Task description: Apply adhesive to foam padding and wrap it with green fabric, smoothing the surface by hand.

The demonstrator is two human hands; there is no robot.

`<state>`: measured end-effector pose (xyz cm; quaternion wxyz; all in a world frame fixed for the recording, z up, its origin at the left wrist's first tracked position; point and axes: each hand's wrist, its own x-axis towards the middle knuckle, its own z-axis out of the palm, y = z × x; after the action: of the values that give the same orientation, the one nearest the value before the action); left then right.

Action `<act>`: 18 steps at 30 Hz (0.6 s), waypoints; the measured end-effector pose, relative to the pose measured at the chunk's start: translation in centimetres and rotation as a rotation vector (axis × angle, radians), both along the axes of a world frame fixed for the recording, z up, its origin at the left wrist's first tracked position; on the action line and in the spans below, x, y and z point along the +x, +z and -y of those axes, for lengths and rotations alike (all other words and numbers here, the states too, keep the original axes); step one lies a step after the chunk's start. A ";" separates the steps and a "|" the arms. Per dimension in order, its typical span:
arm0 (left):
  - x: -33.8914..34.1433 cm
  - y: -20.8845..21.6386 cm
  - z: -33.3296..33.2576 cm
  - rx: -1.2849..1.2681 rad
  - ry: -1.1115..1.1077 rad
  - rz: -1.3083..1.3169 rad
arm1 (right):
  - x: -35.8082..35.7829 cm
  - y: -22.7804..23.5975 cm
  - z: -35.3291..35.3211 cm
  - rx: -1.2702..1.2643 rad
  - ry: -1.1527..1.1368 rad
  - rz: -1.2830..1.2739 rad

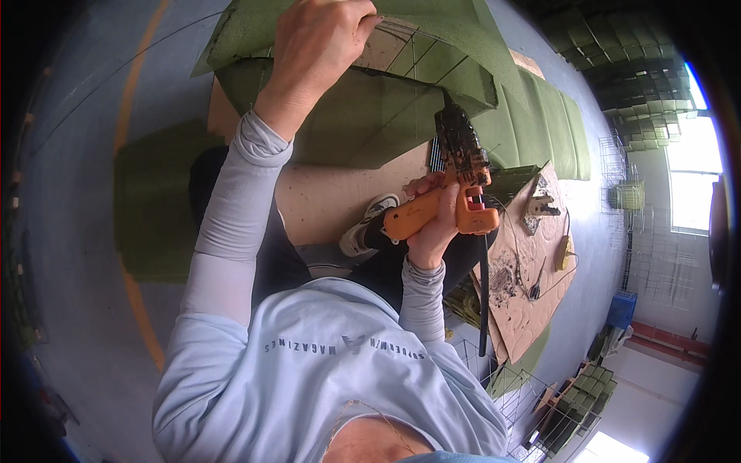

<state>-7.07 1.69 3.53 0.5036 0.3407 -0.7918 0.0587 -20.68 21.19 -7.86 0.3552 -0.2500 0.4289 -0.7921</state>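
My right hand [434, 238] is wrapped round the handle of an orange glue gun [413, 216]. Thick dark residue cakes its front end, and a long black glue stick [484, 301] hangs out of its back. The gun's tip is at the top edge of a box-shaped piece covered in green mesh fabric [347, 116], near its right corner. Thin wires of a frame [414, 52] show inside that piece. My left hand [324, 42] is closed in a pinch on the loose green fabric flap [455, 27] above the frame.
On the right lies a stained cardboard sheet [532, 262] with a blackened block [543, 204] and a cord with a yellow part [565, 253]. More green panels [544, 127] lie behind. Another green piece [158, 204] rests on the floor at left. Wire frames [509, 393] stand at lower right.
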 end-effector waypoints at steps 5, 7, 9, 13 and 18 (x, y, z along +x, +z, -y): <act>-0.4 0.0 0.0 -0.007 -0.022 0.008 | -0.2 0.0 -0.1 0.000 0.022 -0.024; -0.6 0.1 -0.1 0.009 -0.005 0.002 | -0.3 0.0 -0.2 -0.004 0.018 -0.025; -0.6 0.0 0.1 0.013 -0.011 -0.002 | -0.4 0.0 -0.3 -0.008 0.014 -0.027; -0.6 0.0 0.1 0.015 -0.022 -0.011 | -0.5 0.1 -0.3 -0.010 -0.020 -0.026; -0.7 0.0 0.0 0.016 -0.020 -0.006 | -1.1 0.0 -0.4 -0.020 -0.039 0.003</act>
<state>-7.78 1.65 3.51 0.5037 0.3370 -0.7941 0.0466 -21.75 21.61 -7.85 0.3375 -0.2441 0.4252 -0.8036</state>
